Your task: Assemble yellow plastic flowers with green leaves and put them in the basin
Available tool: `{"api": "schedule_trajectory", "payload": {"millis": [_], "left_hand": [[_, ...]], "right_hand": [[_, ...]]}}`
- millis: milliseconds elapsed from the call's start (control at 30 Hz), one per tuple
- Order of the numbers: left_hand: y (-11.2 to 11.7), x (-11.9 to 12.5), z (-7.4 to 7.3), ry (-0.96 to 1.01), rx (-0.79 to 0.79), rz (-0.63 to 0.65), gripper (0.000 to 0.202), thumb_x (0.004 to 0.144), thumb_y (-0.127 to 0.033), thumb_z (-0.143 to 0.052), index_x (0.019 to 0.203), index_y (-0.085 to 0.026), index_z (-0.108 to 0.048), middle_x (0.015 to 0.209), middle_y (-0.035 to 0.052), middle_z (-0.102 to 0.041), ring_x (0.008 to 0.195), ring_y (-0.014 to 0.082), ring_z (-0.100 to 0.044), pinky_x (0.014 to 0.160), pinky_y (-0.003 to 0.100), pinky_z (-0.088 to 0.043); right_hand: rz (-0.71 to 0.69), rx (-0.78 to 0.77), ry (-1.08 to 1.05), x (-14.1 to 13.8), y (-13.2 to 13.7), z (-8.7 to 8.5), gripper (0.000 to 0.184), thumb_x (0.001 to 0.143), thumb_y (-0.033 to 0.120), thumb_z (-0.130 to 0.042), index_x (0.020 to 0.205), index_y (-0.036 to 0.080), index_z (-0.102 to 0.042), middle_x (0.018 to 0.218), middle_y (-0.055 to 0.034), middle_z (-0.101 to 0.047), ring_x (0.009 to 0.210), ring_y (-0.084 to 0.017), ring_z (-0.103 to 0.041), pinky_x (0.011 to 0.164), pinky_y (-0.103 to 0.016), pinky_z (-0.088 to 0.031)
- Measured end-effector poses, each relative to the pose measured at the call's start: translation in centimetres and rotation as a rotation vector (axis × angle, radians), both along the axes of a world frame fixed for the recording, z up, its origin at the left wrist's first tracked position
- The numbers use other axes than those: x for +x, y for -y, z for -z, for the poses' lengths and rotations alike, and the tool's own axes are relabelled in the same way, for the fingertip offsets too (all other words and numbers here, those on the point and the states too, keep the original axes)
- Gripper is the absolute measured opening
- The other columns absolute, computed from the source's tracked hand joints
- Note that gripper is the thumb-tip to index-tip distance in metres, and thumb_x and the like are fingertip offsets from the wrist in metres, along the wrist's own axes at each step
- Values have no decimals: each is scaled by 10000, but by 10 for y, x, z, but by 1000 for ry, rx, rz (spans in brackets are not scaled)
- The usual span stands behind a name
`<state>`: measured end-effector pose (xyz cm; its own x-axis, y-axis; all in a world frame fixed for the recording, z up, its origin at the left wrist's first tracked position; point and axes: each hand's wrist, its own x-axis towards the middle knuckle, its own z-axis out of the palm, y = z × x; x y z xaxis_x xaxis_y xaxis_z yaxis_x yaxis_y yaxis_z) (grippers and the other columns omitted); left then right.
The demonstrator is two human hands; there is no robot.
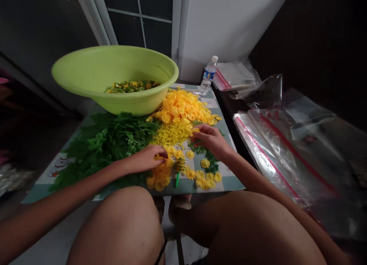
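On a low table, several kinds of artificial flower parts lie around my hands. My left hand [147, 158] is curled over a pile of yellow-orange petal discs [159, 175] near the front edge, fingertips close to the thumb. Whatever it pinches is hidden. My right hand [213, 140] holds a small yellow flower piece [195, 130] between thumb and fingers, above some green leaves [197, 143]. Between the hands, a green stem [177, 179] carries layered yellow and green pieces. Loose yellow flowers [205, 181] are scattered to its right.
A large lime-green basin [86, 72] holding finished-looking yellow-green pieces stands at the back left. Dark green leaves [114, 137] heap at left, orange petals [183, 104] and small yellow pieces [173, 133] in the middle. A water bottle [208, 77] and clear plastic bags [266, 150] are at right.
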<state>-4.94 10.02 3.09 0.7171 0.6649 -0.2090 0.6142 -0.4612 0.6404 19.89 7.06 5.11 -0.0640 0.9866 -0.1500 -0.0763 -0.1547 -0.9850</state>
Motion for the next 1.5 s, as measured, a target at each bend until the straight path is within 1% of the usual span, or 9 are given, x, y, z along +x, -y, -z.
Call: {"api": "schedule_trajectory", "payload": {"millis": [167,433,667,933,1133,1267,1300,1367,1500], "left_hand": [[-8,-29,-22,-281,-7,109,153,693,-219,-591,818,-165,-658,862,51,-677,802,202,-618,722,265,-451],[18,-32,4,-525,67,31,120,695,-268,-584,770,-195,-641,776,25,-685,780,205,-627,746,291,-399],[8,-40,15,-517,-49,25,162,711,-272,-530,762,-193,-662,741,18,-697,679,176,-625,576,241,-393],[32,-36,12,-475,10,-30,124,652,-290,-620,718,-185,-613,724,29,-642,745,231,-606,822,379,-382],[19,-43,18,-359,-176,-117,134,657,-303,-606,623,-174,-606,581,-2,-609,581,173,-577,576,265,-411],[14,-32,-22,-167,-259,-196,290,761,-441,-545,721,-163,-617,669,-1,-660,647,148,-621,587,222,-461],[14,-25,-38,-24,-323,-322,274,749,-430,-588,766,-160,-625,683,0,-673,660,146,-634,608,221,-482],[18,-11,-72,227,-399,-499,209,735,-367,-637,783,-166,-605,671,-16,-685,662,135,-658,617,209,-511],[34,16,-127,539,-360,-534,125,723,-249,-666,782,-168,-592,638,-30,-696,631,140,-688,614,218,-559]], "right_hand": [[-34,6,12,4,2,2,182,706,300,-681,821,182,-605,733,-10,-616,648,-129,-620,592,-262,-524],[-107,10,40,-4,2,2,154,730,294,-663,818,182,-603,726,-19,-628,639,-130,-632,597,-261,-529],[-129,34,84,-3,2,6,142,744,282,-638,838,180,-602,723,-16,-626,627,-123,-631,585,-253,-513],[-166,38,132,-10,2,4,126,749,255,-632,841,172,-608,665,-5,-621,606,-124,-628,584,-256,-516],[-220,48,164,-16,-1,8,129,741,243,-637,841,166,-612,648,-2,-629,601,-128,-628,579,-262,-510],[-229,43,153,-21,1,-3,170,694,183,-672,848,165,-603,620,15,-618,603,-127,-627,575,-252,-488],[-227,47,127,-21,3,-11,201,683,169,-683,864,173,-596,622,25,-615,613,-127,-633,583,-249,-487],[-230,68,67,-22,10,-37,218,667,150,-707,842,185,-581,625,38,-618,636,-126,-648,629,-254,-504],[-245,243,169,-20,43,-100,103,703,114,-680,741,198,-635,678,13,-655,636,-136,-642,604,-262,-519]]}}
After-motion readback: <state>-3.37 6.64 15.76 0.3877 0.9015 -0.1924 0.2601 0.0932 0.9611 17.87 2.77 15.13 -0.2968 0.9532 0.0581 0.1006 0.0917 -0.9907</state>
